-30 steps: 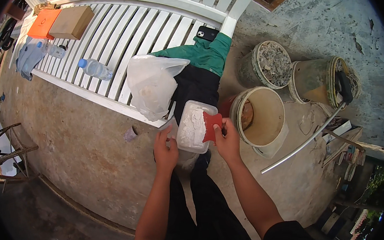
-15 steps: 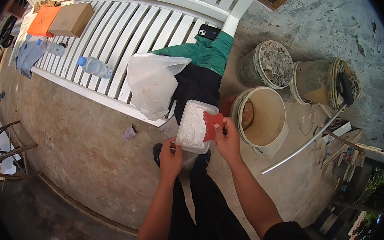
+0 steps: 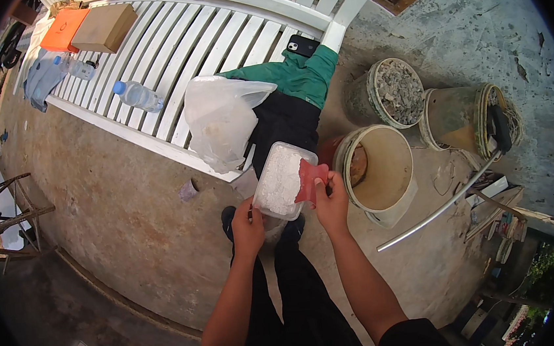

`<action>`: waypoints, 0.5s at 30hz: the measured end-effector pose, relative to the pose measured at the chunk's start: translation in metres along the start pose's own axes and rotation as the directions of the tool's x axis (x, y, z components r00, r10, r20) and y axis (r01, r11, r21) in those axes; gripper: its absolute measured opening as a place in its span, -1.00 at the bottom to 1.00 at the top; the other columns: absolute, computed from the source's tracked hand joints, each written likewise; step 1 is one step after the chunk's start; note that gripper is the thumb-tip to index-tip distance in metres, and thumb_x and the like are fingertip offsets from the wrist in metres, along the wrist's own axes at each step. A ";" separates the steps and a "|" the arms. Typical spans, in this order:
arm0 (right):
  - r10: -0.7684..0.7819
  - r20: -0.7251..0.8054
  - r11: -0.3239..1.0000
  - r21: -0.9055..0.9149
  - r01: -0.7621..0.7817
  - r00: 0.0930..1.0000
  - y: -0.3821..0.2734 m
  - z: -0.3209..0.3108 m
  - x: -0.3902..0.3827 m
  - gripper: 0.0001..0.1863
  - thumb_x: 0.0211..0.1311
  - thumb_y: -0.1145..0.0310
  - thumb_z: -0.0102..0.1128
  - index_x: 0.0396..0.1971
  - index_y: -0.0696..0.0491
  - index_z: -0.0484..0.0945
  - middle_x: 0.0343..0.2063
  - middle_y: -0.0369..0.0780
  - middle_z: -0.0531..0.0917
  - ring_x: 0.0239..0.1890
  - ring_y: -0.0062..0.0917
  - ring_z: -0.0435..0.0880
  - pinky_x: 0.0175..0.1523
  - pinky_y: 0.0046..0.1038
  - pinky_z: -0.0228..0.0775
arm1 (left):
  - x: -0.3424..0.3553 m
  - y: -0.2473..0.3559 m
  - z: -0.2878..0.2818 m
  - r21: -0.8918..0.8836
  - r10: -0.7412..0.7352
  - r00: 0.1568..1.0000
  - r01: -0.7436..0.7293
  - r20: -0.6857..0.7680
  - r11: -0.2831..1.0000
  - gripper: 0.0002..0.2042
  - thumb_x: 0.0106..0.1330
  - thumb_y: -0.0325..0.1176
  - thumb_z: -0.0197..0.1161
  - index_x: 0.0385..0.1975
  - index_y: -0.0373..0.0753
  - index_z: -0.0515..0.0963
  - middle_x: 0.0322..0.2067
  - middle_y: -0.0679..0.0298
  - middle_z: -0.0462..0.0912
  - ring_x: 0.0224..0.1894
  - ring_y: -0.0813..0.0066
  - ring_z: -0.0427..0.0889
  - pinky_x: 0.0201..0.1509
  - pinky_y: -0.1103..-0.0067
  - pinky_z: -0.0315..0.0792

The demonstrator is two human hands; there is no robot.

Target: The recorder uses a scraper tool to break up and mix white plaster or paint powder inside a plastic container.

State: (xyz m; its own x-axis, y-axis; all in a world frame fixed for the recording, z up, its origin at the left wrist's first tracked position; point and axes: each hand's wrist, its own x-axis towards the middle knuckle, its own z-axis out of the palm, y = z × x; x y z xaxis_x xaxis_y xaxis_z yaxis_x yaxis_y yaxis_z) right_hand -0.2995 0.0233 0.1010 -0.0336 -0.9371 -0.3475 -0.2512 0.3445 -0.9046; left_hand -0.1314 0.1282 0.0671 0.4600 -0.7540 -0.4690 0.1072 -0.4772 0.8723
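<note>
A clear plastic tub (image 3: 264,208) filled with white powder or paste (image 3: 281,178) is held in front of me, above my feet. My left hand (image 3: 249,228) is closed on the tub's near left corner. Between the thumb and fingers of my right hand (image 3: 330,204) is a red scraper (image 3: 309,182) with a wavy edge, a flat piece lying over the right side of the tub. Its left edge meets the white material. The fingers beneath the scraper are partly hidden.
A white slatted bench (image 3: 178,56) carries a white plastic bag (image 3: 220,122), a water bottle (image 3: 138,96), green and black clothing (image 3: 305,81), a phone (image 3: 303,45) and boxes (image 3: 103,30). At right stand an open bucket (image 3: 382,167), a rubble-filled bucket (image 3: 396,93) and a metal pipe (image 3: 438,202).
The red scraper has shifted slightly right, along with my right hand, and shows more of its face. The tub stays nearly in place in my left hand.
</note>
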 end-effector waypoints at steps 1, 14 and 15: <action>0.000 0.000 1.000 0.001 0.000 1.000 0.001 0.000 0.000 -0.92 0.47 0.43 0.07 -0.16 0.10 0.43 -0.37 -0.29 0.62 -0.51 -0.73 0.54 -0.57 -0.62 0.44 | 0.000 -0.001 0.001 0.000 0.000 1.000 0.000 0.000 1.000 -0.74 0.48 -0.51 0.05 0.09 -0.36 0.54 -0.19 0.13 0.67 -0.31 0.50 0.66 -0.20 0.55 0.57; 0.070 0.005 0.997 0.034 -0.070 0.998 -0.001 -0.004 -0.001 -0.89 0.41 0.42 0.15 -0.17 0.09 0.46 -0.44 -0.32 0.59 -0.51 -0.75 0.53 -0.56 -0.60 0.50 | 0.006 0.004 0.001 0.029 0.028 0.998 -0.027 -0.054 0.999 -0.75 0.50 -0.50 -0.09 0.01 -0.36 0.52 -0.24 0.11 0.65 -0.25 0.44 0.61 -0.14 0.53 0.49; 0.061 0.028 0.997 0.048 -0.062 0.998 -0.003 -0.004 -0.003 -0.89 0.41 0.42 0.15 -0.17 0.09 0.46 -0.43 -0.33 0.60 -0.50 -0.75 0.53 -0.55 -0.60 0.51 | 0.007 0.003 0.001 0.024 0.035 0.998 -0.034 -0.055 0.999 -0.76 0.51 -0.48 -0.09 0.00 -0.36 0.51 -0.25 0.13 0.65 -0.25 0.44 0.60 -0.13 0.53 0.48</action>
State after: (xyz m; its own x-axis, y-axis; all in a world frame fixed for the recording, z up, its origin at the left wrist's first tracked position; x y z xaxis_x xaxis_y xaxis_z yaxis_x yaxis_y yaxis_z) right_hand -0.3027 0.0249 0.1063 -0.0219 -0.9124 -0.4088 -0.2023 0.4045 -0.8919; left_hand -0.1286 0.1214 0.0665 0.5110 -0.7446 -0.4295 0.0699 -0.4620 0.8841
